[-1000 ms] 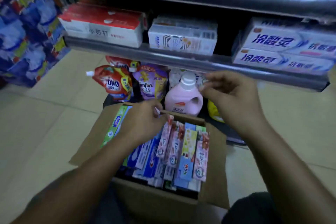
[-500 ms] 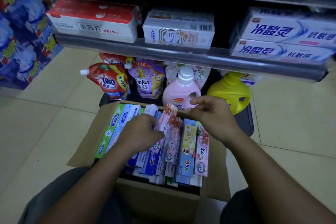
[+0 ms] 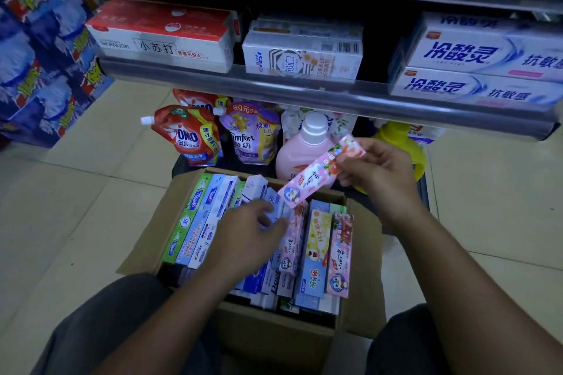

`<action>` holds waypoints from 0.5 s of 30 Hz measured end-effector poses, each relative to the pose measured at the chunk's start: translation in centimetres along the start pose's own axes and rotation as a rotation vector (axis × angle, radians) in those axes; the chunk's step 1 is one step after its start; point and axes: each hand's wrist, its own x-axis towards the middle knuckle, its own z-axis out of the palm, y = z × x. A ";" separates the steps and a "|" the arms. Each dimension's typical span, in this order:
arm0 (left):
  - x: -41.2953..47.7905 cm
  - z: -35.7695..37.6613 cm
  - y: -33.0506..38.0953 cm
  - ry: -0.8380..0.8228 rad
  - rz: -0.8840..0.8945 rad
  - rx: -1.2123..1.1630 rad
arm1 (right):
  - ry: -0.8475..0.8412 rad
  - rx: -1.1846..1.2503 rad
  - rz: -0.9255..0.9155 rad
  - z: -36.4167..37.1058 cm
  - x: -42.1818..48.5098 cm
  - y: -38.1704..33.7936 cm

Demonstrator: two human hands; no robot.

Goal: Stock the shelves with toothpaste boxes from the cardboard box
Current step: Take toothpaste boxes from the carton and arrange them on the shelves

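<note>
Shelf: we face the shelf (image 3: 304,94) from above, its metal front rail running across the view ahead of both hands.
Shelf stock: red-and-white boxes (image 3: 161,33) lie at the left, a white box (image 3: 304,52) in the middle and blue-and-white boxes (image 3: 487,70) at the right, all lying on their sides with a long face toward us. A dark gap (image 3: 380,49) shows between the middle and right lots.
Cardboard box: the cardboard box (image 3: 364,253) sits open on the floor between our knees, just below the shelf.
Contents: toothpaste boxes (image 3: 316,253) fill it, packed side by side with their long axes running away from us.
Floor goods: a pink bottle (image 3: 301,155) and a yellow jug (image 3: 405,143) stand just beyond the carton.
Right hand: our right hand (image 3: 377,173) pinches the far end of a pink toothpaste box between thumb and fingers, lifted clear of the carton.
Left hand: our left hand (image 3: 243,240) lies low over the packed boxes, fingers loosely spread; we see nothing gripped.
Pink toothpaste box: the pink toothpaste box (image 3: 323,173) slants, near end low over the carton, far end up at the right hand.
Way ahead: the gap lies ahead of the right hand, the nearer one. We judge the box must turn crosswise to match its neighbours.
</note>
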 end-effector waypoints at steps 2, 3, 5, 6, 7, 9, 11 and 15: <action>-0.7 1.8 -0.4 -0.125 -0.035 0.166 | 0.068 0.039 -0.023 -0.7 0.4 0.1; -0.9 2.5 -0.5 -0.187 -0.050 0.211 | 0.088 0.057 -0.025 -0.9 0.6 0.2; -0.7 3.4 -0.7 -0.248 -0.062 0.242 | 0.102 0.078 -0.015 -0.9 0.7 0.4; -0.5 3.6 -0.7 -0.253 -0.072 0.242 | 0.097 0.081 -0.011 -0.8 0.7 0.4; -0.3 3.7 -0.7 -0.247 -0.086 0.239 | 0.089 0.082 -0.012 -0.7 0.6 0.5; 0.0 3.7 -0.6 -0.196 -0.092 0.239 | 0.080 0.080 -0.029 -0.7 0.6 0.6; -0.1 3.2 -0.8 -0.111 -0.107 0.171 | 0.086 0.107 -0.048 -0.6 0.6 0.6; 0.2 0.7 -0.7 0.091 -0.032 0.011 | 0.100 0.183 -0.069 -0.6 0.5 0.0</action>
